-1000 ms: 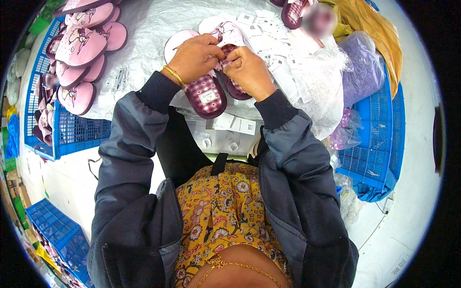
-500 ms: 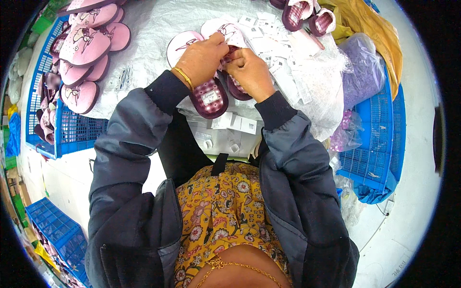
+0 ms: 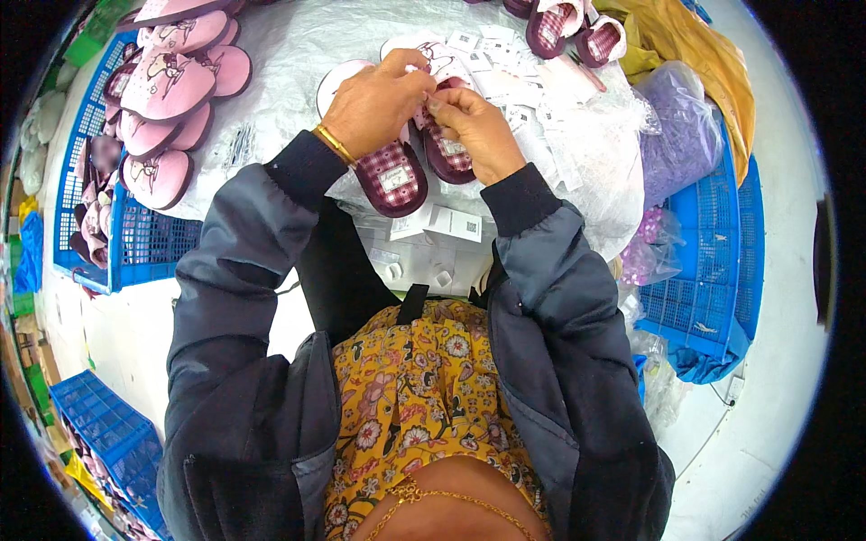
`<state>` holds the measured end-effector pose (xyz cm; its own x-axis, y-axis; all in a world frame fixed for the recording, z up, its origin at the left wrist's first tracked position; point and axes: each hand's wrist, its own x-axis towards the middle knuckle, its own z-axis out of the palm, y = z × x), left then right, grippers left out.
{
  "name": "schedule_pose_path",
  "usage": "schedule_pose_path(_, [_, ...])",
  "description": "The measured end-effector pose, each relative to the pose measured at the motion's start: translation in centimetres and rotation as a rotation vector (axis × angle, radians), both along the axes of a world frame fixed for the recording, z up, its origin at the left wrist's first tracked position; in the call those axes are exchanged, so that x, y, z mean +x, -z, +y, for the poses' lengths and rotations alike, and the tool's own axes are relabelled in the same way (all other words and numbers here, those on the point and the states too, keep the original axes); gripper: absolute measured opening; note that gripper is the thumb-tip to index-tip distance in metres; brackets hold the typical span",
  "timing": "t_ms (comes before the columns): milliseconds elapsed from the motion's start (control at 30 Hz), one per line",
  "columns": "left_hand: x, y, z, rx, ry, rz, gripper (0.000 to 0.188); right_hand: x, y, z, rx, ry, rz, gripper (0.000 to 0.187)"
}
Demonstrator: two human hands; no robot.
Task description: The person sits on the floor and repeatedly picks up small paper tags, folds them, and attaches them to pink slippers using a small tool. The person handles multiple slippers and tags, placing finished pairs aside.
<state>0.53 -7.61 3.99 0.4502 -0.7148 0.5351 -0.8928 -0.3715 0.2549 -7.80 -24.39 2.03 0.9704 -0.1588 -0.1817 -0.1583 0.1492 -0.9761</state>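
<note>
A pair of slippers lies in front of me, with pale pink uppers and dark red checked insoles. The left slipper (image 3: 391,180) and the right slipper (image 3: 446,155) have their heels toward me, side by side. Over the uppers, my left hand (image 3: 372,106) has its fingers bent and closed at the inner edge of the right slipper's opening. My right hand (image 3: 480,131) pinches at the same spot, its fingertips meeting those of the left. Whatever is between the fingertips is too small to make out.
Stacked pink slippers (image 3: 167,86) stand at the left beside a blue crate (image 3: 153,239). White paper tags (image 3: 492,77) are strewn to the right of the pair. More checked slippers (image 3: 550,32) lie at the back. A purple-filled plastic bag (image 3: 681,135) and blue crates (image 3: 690,307) are at the right.
My right hand has shifted slightly right, showing more of the right slipper's insole. The left hand has stayed close to the same place, and both remain at the slipper's opening.
</note>
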Motion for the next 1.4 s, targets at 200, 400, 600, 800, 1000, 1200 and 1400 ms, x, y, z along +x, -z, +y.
schedule_pose_path(200, [-2.0, 0.2, 3.8, -0.148, -0.044, 0.017, 0.013, -0.7, 1.6, -0.8, 0.214, 0.046, -0.163, 0.015])
schedule_pose_path(400, [-2.3, 2.8, 4.7, -0.068, -0.011, 0.098, 0.025, -1.8, 0.7, 1.2, -0.01, -0.076, -0.241, 0.015])
schedule_pose_path(600, [-1.7, 3.8, 4.4, -0.048, -0.051, 0.17, 0.029, -3.0, -0.3, 4.0, -0.624, -0.003, -0.211, 0.026])
schedule_pose_path(800, [-1.5, 4.3, 4.3, -0.04, -0.055, 0.187, 0.036, -2.5, 0.2, 4.5, -0.791, 0.022, -0.216, 0.029])
schedule_pose_path(1000, [-1.6, 4.4, 4.3, -0.056, -0.062, 0.185, 0.036, -1.7, 1.1, 4.7, -0.941, 0.079, -0.255, 0.028])
schedule_pose_path(1200, [-1.5, 4.7, 4.4, -0.059, -0.056, 0.172, 0.039, -1.8, 1.0, 4.8, -0.933, 0.097, -0.239, 0.027])
schedule_pose_path(1400, [-1.3, 4.2, 4.2, -0.038, -0.059, 0.139, 0.031, -1.5, 1.2, 5.0, -0.934, 0.11, -0.251, 0.026])
